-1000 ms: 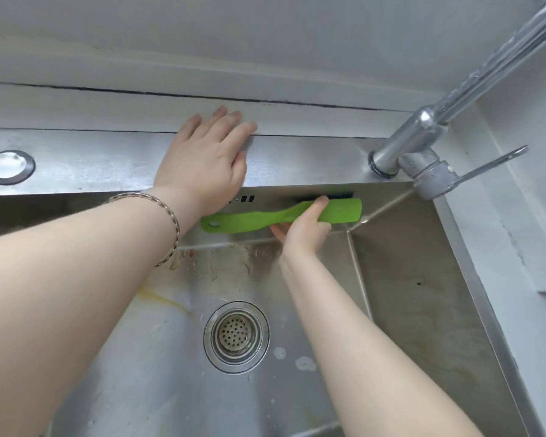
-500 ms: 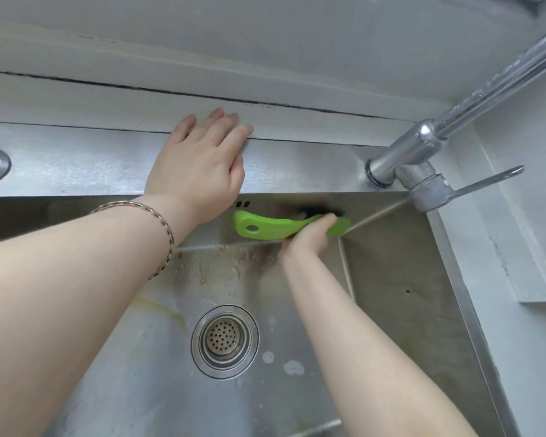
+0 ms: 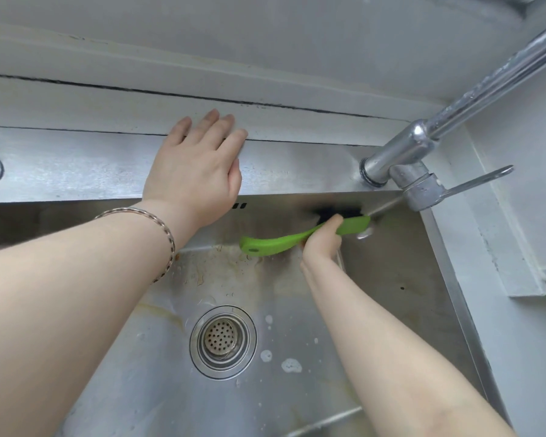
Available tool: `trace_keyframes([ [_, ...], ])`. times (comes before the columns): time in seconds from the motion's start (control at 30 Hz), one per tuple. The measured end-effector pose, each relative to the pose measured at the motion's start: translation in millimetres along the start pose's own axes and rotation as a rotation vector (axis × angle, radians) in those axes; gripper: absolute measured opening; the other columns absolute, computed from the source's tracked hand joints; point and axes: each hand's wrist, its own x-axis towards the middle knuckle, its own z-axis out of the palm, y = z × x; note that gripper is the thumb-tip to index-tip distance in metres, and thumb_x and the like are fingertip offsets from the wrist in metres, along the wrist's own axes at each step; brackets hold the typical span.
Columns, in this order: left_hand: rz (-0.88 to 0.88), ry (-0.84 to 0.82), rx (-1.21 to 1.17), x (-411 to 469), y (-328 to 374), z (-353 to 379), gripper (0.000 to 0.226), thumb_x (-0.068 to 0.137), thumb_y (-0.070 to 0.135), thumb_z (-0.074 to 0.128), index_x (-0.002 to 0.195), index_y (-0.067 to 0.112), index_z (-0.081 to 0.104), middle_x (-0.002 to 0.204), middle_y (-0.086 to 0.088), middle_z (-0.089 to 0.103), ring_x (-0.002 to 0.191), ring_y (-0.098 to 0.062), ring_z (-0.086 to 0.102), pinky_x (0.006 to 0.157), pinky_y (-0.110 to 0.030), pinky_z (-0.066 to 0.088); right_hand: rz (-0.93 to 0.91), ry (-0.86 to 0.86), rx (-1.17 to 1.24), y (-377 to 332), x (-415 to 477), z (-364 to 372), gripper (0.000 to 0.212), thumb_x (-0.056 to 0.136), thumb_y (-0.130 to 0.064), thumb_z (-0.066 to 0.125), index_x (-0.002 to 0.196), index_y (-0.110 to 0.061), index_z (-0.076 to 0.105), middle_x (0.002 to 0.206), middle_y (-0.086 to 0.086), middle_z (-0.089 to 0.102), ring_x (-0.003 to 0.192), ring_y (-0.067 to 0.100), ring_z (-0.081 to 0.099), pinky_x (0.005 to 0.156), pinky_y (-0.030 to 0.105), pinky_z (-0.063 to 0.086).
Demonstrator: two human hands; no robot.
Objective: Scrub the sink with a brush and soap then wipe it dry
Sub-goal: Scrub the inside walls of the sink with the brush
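The left hand (image 3: 196, 171) lies palm down on the flat back ledge of the stainless steel sink (image 3: 76, 165). Its fingers are straight and held close together, and their tips reach past the ledge's far edge. A thin silver bracelet (image 3: 161, 225) circles that wrist, and the forearm stretches in from the lower left.

The right arm reaches from the lower right down into the basin, with the right hand (image 3: 322, 244) curled round the middle of the bright green plastic brush (image 3: 275, 244). The brush lies nearly level, with its handle end pointing left. Its black bristles (image 3: 338, 212) are pressed to the sink's back wall close to the back right corner, just below the chrome tap (image 3: 401, 152) and its lever (image 3: 476, 182).

The basin floor shows brownish stains (image 3: 221, 266) beside the back wall. The round perforated metal drain strainer (image 3: 223, 340) sits in the floor between the two forearms, with a few white soap blobs (image 3: 291, 365) to its right.
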Motion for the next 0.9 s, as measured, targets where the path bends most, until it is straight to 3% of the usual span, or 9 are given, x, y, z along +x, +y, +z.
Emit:
trace_keyframes([
  [0.13,0.013,-0.003,0.027,0.1,-0.1,0.3,0.039,0.086,0.02,0.033,0.111,0.004,0.058,0.127,-0.018,0.055,0.123,-0.034,0.049,0.101,-0.05,0.034,0.342,-0.263,-0.267,21.1,-12.2,-10.0,0.039,0.096,-0.047,0.04,0.077,-0.012,0.042,0.068,0.005,0.048,0.056,0.017,0.048,0.05,0.028,0.046],
  [0.27,-0.017,-0.086,0.05,0.7,3.5,-2.5,0.036,0.091,0.018,0.033,0.116,0.006,0.055,0.135,-0.015,0.049,0.131,-0.032,0.04,0.106,-0.05,0.027,0.306,-0.261,-0.363,19.4,-33.9,-24.1,0.034,0.095,-0.031,0.046,0.069,-0.011,0.038,0.054,0.001,0.033,0.045,0.013,0.03,0.039,0.02,0.032],
  [0.33,-0.074,-0.208,0.103,2.8,12.1,-11.5,0.036,0.097,0.02,0.031,0.128,0.011,0.045,0.146,-0.01,0.036,0.138,-0.028,0.027,0.11,-0.049,0.015,0.172,-0.277,-0.498,7.6,-48.0,-35.3,0.023,0.086,-0.014,0.052,0.066,-0.009,0.04,0.048,0.002,0.035,0.041,0.016,0.031,0.037,0.017,0.03],
  [0.4,-0.107,-0.323,0.216,6.8,16.0,-15.2,0.037,0.098,0.022,0.03,0.133,0.014,0.037,0.15,-0.007,0.027,0.14,-0.026,0.02,0.112,-0.047,0.007,0.007,-0.309,-0.645,-0.5,-65.9,-40.5,0.013,0.079,-0.01,0.054,0.071,-0.01,0.043,0.054,0.003,0.041,0.042,0.018,0.036,0.042,0.022,0.034],
  [0.5,-0.194,-0.301,0.194,6.5,36.4,-38.0,0.032,0.092,0.013,0.039,0.123,0.009,0.047,0.142,-0.007,0.037,0.137,-0.023,0.024,0.114,-0.044,0.004,-0.296,-0.398,-0.834,-26.8,-96.5,-65.4,0.015,0.083,-0.02,0.054,0.093,-0.013,0.045,0.08,0.004,0.052,0.068,0.024,0.051,0.061,0.03,0.046],
  [0.57,-0.24,-0.26,0.079,-0.5,56.5,-58.2,0.034,0.09,0.009,0.042,0.123,0.009,0.048,0.143,-0.007,0.036,0.133,-0.024,0.03,0.113,-0.038,0.007,-0.563,-0.431,-0.935,-51.3,-108.2,-89.2,0.021,0.084,-0.02,0.054,0.1,-0.011,0.043,0.095,0.008,0.053,0.082,0.027,0.052,0.072,0.033,0.044],
  [0.73,-0.516,-0.404,-0.479,-23.8,104.9,-88.5,0.035,0.089,0.007,0.037,0.121,0.016,0.049,0.127,-0.002,0.048,0.098,-0.025,0.051,0.08,-0.029,0.041,-1.066,-0.314,-1.032,-121.7,-104.2,-128.3,0.052,0.081,-0.014,0.059,0.131,-0.015,0.044,0.136,0.004,0.037,0.11,0.027,0.051,0.084,0.033,0.042],
  [0.83,-0.66,-0.446,-0.669,-28.8,122.6,-94.1,0.024,0.09,0.009,0.037,0.104,0.018,0.054,0.112,-0.003,0.058,0.075,-0.013,0.052,0.057,-0.022,0.04,-1.104,-0.249,-1.18,-150.7,-91.8,-138.9,0.06,0.082,-0.017,0.058,0.138,-0.021,0.038,0.153,-0.004,0.019,0.125,0.026,0.045,0.09,0.035,0.043],
  [0.9,-0.702,-0.458,-0.703,-33.1,133.3,-100.9,0.021,0.089,0.009,0.038,0.096,0.021,0.054,0.106,-0.002,0.061,0.072,-0.01,0.054,0.053,-0.018,0.038,-1.085,-0.228,-1.301,-161.9,-86.4,-142.6,0.059,0.083,-0.021,0.058,0.139,-0.02,0.037,0.156,-0.006,0.015,0.127,0.026,0.043,0.092,0.037,0.043],
])
